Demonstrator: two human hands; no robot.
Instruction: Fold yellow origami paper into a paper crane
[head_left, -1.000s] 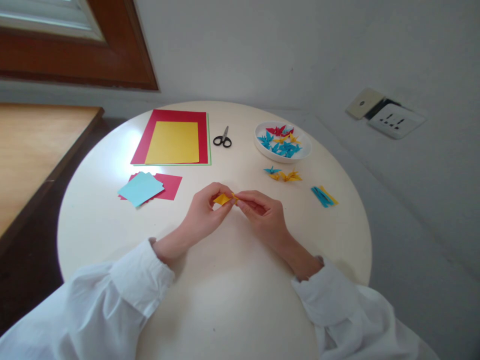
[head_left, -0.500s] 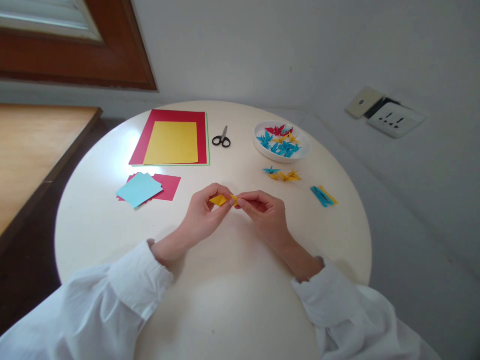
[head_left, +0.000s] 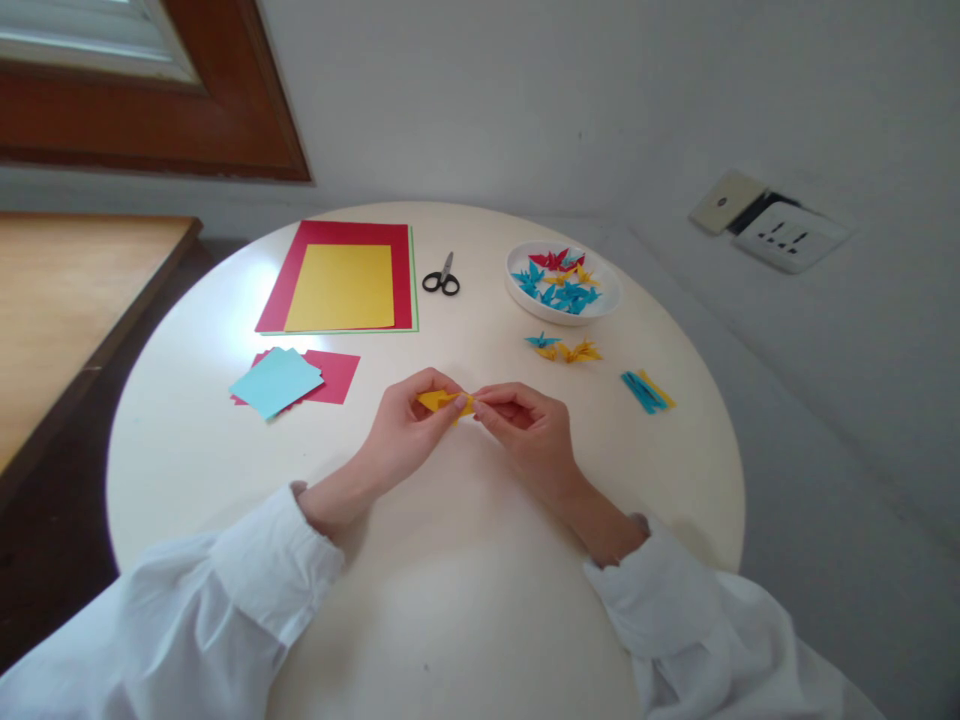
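Left hand [head_left: 409, 425] and right hand [head_left: 536, 430] both pinching one folded yellow paper [head_left: 433, 401] — over a round white table [head_left: 450, 610], origami cranes [head_left: 579, 351] beyond the right hand, more cranes [head_left: 576, 298] in a white dish [head_left: 562, 319] behind, black-handled scissors [head_left: 444, 275] to its left.

From here I see the folded yellow paper [head_left: 431, 400] sitting at a different angle over the tabletop [head_left: 457, 540], between its side edges; a bit now peeks out below the thumb of the left hand [head_left: 409, 425]
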